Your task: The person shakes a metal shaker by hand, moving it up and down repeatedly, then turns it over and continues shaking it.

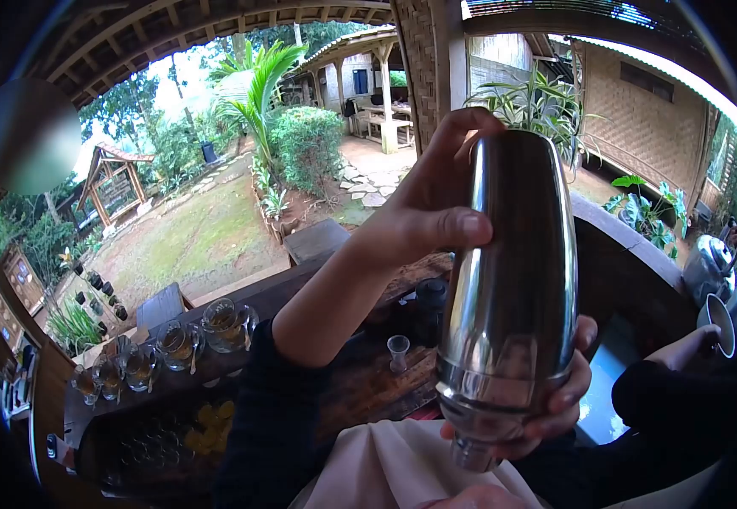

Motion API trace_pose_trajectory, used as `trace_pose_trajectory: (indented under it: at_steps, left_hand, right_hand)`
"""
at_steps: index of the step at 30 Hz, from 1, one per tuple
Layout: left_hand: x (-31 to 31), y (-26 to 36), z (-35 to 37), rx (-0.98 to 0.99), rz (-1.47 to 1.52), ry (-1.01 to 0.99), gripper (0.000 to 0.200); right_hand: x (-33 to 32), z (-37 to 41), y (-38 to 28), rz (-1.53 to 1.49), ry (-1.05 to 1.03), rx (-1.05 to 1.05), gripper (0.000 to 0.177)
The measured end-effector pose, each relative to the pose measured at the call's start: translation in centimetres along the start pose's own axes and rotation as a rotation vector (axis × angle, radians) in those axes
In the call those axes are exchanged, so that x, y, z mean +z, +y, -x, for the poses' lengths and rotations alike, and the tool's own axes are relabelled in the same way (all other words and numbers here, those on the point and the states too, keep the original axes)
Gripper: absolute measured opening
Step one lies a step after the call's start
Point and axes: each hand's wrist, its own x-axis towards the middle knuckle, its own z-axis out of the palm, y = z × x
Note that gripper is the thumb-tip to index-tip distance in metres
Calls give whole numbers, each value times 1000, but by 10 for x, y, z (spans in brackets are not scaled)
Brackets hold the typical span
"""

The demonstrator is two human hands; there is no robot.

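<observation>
A shiny metal shaker is tilted upside down, its narrow capped end pointing down near the light cloth at my front. My left hand is wrapped round its upper part, the thumb pressed on the side. Lower down, my right hand grips the shaker around its shoulder and narrower end. On the dark wooden counter behind it stands a small clear glass.
Several glass cups with spoons line the counter's left side, near a dark tray with yellow pieces. At the right, another person's hand holds a metal pot below a kettle. A garden lies beyond.
</observation>
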Motion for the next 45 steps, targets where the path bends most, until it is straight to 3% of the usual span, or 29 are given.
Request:
trace_pose_trajectory:
  at_steps: [3,4,7,8,10,11,13,14,16,18,19,20,21,23,25,27,28,29,30,31,32,33,35,37,38,39,41,43,45]
  left_hand:
    - [-45,-10,-5,-291,46,337,47]
    - [-76,-22,-8,-458,117,428,41]
    - [-98,-40,6,-581,-142,831,37]
    - [-92,-37,6,-580,-137,831,37]
    - [-83,-30,0,-503,456,468,46]
    - [-65,-24,0,-501,456,473,46]
    - [-27,-10,-3,-153,99,113,54]
    - [-29,-9,-5,-146,93,112,54]
    - [-33,-9,-5,-72,-139,-14,57]
    - [-74,-24,-11,-288,-15,357,44]
    - [-93,-27,-11,-455,157,445,41]
    - [-126,-41,-2,-530,193,628,39]
    - [-149,-51,6,-604,228,812,38]
    - [-107,-37,18,-494,142,654,38]
    - [-61,-22,34,-183,-54,493,36]
    - [-49,2,23,-399,314,412,35]
    - [-40,-2,29,-151,172,207,39]
    - [-43,-2,28,-144,168,213,39]
    - [-51,-2,28,-122,126,214,41]
    - [-61,-3,27,-99,85,213,42]
    - [-78,-7,24,-203,48,439,41]
    - [-102,-2,30,-473,312,458,38]
    - [-122,-11,45,-323,-103,549,37]
    - [-103,-7,60,-365,-45,669,37]
    - [-94,0,62,-394,9,780,36]
    - [-99,12,70,-531,630,585,36]
    - [-59,23,77,-502,385,603,38]
    - [-18,34,88,-144,86,471,44]
    - [-55,30,106,-205,165,559,45]
  right_hand:
    - [22,-32,38,266,-535,491,65]
    - [24,1,55,198,-402,578,66]
    - [35,23,62,68,-61,1421,52]
    - [32,12,63,157,-235,1245,55]
    - [32,-23,65,166,-411,817,61]
    - [32,-38,59,97,-418,582,64]
    - [20,-66,4,517,-640,481,67]
    - [20,-55,12,512,-635,477,67]
    - [29,-30,35,360,-259,-11,63]
    - [30,-20,41,131,-388,616,39]
    - [26,20,64,89,-345,708,46]
    - [39,6,69,139,-442,1017,45]
    - [41,18,67,-15,-233,1436,51]
    - [38,5,64,-5,-262,1367,53]
    - [41,-26,55,-12,-432,909,48]
    - [45,-45,32,-123,-429,604,46]
    - [45,-17,21,-196,-219,344,45]
    - [59,-5,16,-263,-4,84,45]
    - [52,-18,12,-32,-232,213,50]
    - [84,-23,22,71,-224,535,33]
    - [53,-24,29,40,-524,608,29]
    - [61,14,44,14,-403,626,34]
    - [76,26,51,106,-460,1095,53]
    - [73,27,40,71,-355,1253,44]
    - [78,13,34,42,-367,1111,40]
    - [83,-11,25,14,-378,973,38]
    - [81,-61,2,-129,-544,814,24]
    - [110,-27,-30,-164,68,160,19]
    - [123,-27,-20,-199,31,307,18]
